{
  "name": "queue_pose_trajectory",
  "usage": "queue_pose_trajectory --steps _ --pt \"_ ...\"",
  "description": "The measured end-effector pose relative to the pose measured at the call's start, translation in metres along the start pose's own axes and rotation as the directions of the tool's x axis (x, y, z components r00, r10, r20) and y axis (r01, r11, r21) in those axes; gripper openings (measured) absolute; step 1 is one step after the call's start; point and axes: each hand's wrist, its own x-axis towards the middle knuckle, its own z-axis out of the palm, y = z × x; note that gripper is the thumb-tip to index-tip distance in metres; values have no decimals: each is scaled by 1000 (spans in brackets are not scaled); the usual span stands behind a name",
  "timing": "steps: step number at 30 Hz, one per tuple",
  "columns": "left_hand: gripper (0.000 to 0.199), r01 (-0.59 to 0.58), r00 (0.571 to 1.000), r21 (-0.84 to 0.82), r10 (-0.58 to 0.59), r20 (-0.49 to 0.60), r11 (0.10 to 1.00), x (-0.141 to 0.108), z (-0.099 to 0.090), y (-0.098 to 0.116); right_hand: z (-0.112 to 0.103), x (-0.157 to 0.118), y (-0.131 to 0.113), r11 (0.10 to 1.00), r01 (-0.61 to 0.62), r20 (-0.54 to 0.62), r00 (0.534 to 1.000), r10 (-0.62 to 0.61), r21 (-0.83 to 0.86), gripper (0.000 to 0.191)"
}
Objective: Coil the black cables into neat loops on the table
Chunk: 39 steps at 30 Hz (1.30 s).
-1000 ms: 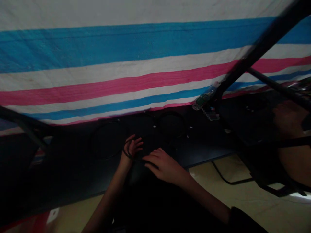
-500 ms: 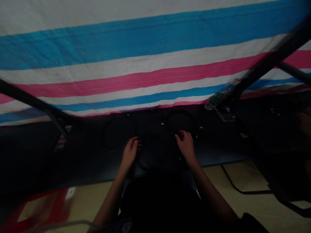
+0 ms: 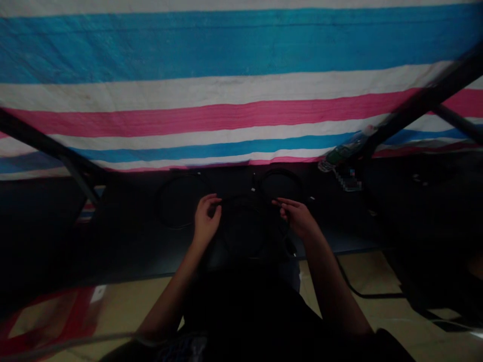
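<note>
Two Hands Are Working on a Thin Black Cord

The right hand (image 3: 296, 217) is pinching a dark bit of the black cord (image 3: 236, 196) between its thumb and fingers. The left hand (image 3: 207, 213) is curling its fingers, and its thumb is staying a little apart from them. The cord is meeting the left fingertips, but I cannot tell how tightly they are holding it. The cord is stretching into the space between the two hands, just above the black table (image 3: 132, 246). Part of it is fading into the dark.

Three dark rings are lying on the table. The middle ring (image 3: 249, 258) is sitting between the hands and closer to the person's body. It is too dim to tell if it is joining the cord. The left ring (image 3: 177, 228) is resting beside the left hand, and the right ring (image 3: 281, 171) is resting just past the right hand. A small white bit (image 3: 253, 189) is showing beside the right ring.

Farther right, a clear bottle (image 3: 344, 151) with a green label is leaning next to a black bar (image 3: 426, 105). A blurred-out thing (image 3: 351, 183) is lying by its bottom. Behind the table, a striped sheet (image 3: 226, 45) is hanging in blue, white and pink. Something red (image 3: 77, 314) is showing low on the left, over the pale floor (image 3: 138, 296).
</note>
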Motion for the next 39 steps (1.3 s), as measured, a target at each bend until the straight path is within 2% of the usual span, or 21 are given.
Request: queue_pose_trajectory --steps 2,4,7,9,12,15,18,22,24,26,27,29,30,31,32,33,34,36,37,38,39 --pt "13 -57 998 152 56 11 987 11 -8 1 -2 -4 -3 1000 -20 62 998 20 -1 30" --pt "18 -96 995 276 82 63 956 15 -7 8 -2 -8 -4 999 -32 136 990 30 10 34" --pt "40 -254 960 414 177 215 874 7 16 29 9 -14 -5 998 -54 241 969 55 -13 37" --pt "36 -376 903 390 239 356 841 0 39 47 19 -18 -7 996 -50 298 952 70 -75 35" --pt "32 -361 878 287 219 426 887 -6 56 67 31 -25 -13 989 19 356 934 35 -148 36" --pt "31 -264 868 190 147 474 946 -5 39 74 28 -30 -23 967 100 402 916 3 -235 36" --pt "29 -116 822 163 2 570 980 2 -5 75 14 -32 -31 924 177 460 888 -1 -339 31" --pt "27 -12 596 146 -110 795 989 16 -64 73 -4 -25 -26 829 312 591 806 27 -464 27" --pt "28 97 416 189 -212 884 977 21 -85 68 -9 -17 -15 810 312 633 769 91 -497 29" --pt "30 149 275 247 -280 920 958 22 -100 60 -13 -7 -2 820 245 649 738 188 -517 31" --pt "31 163 227 271 -303 926 949 22 -107 55 -14 -3 4 826 199 652 719 243 -527 32" --pt "34 179 166 306 -335 927 935 21 -115 45 -16 3 13 833 116 656 677 333 -541 34" --pt "35 185 154 321 -350 924 929 21 -116 40 -16 5 15 837 89 657 666 353 -540 35" --pt "35 188 165 333 -364 917 924 20 -114 36 -15 6 15 846 75 657 668 350 -527 34" --pt "36 188 207 341 -377 903 921 18 -110 34 -14 7 14 859 73 657 678 330 -507 34" --pt "36 185 286 343 -384 878 921 16 -103 34 -11 7 12 873 79 655 694 299 -482 33" --pt "35 179 388 334 -379 840 925 13 -94 36 -8 8 9 883 93 654 708 267 -461 32" --pt "34 148 585 289 -319 745 946 6 -68 47 3 8 5 881 133 676 696 244 -455 29" --pt "33 121 624 255 -273 732 959 2 -54 55 10 7 4 868 154 700 664 262 -472 28" --pt "32 91 607 213 -223 762 973 -3 -40 64 18 7 4 852 178 728 621 291 -492 27" --pt "32 66 556 175 -182 811 982 -7 -28 74 25 6 4 834 202 755 569 326 -513 26"
